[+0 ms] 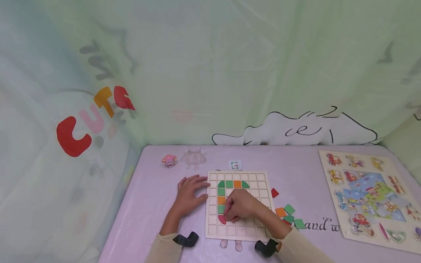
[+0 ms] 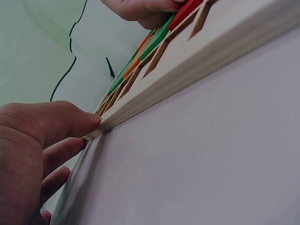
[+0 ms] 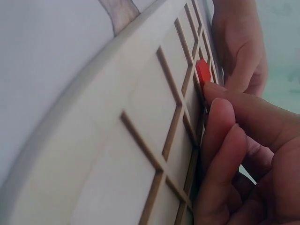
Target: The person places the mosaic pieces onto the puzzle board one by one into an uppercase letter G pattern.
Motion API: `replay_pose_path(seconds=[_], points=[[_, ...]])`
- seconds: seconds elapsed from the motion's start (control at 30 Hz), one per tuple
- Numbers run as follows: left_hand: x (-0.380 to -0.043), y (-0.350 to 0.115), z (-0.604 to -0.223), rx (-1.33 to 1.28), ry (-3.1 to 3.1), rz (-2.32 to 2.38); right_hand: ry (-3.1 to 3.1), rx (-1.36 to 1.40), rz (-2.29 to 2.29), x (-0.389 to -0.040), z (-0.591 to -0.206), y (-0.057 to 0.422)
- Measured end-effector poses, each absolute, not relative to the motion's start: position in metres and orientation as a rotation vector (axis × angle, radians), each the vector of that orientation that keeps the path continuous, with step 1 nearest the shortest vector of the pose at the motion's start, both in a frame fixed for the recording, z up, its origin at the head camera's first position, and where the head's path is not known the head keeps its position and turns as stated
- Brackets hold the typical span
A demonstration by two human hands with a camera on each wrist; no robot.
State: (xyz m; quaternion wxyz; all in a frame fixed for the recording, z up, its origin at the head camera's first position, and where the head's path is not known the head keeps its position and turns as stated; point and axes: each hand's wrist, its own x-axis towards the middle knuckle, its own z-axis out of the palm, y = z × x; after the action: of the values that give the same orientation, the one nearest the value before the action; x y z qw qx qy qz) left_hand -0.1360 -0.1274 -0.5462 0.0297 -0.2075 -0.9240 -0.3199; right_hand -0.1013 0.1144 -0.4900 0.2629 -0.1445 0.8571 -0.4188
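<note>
Head view: right hand (image 1: 239, 204) pinches red tile (image 1: 222, 219), likely seating it; left hand (image 1: 191, 194) spread at board (image 1: 261, 192). Next: probably press flush.

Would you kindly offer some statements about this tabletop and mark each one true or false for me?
1. The right hand has its fingertips on a red piece. True.
2. The left hand touches the left edge of the board. True.
3. The left hand holds a green tile. False: it holds no tile.
4. The puzzle lies to the right of the board. True.
5. The puzzle overlaps the board. False: they lie apart.
6. Every piece on the board is green. False: orange tiles and the red piece are there too.
</note>
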Motion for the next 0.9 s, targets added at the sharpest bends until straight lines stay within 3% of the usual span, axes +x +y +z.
replay_pose_path(seconds=[0.9], points=[[-0.135, -0.127, -0.547, -0.639, -2.842, -0.971, 2.492, -0.223, -0.978, -0.116, -0.469, 0.243]])
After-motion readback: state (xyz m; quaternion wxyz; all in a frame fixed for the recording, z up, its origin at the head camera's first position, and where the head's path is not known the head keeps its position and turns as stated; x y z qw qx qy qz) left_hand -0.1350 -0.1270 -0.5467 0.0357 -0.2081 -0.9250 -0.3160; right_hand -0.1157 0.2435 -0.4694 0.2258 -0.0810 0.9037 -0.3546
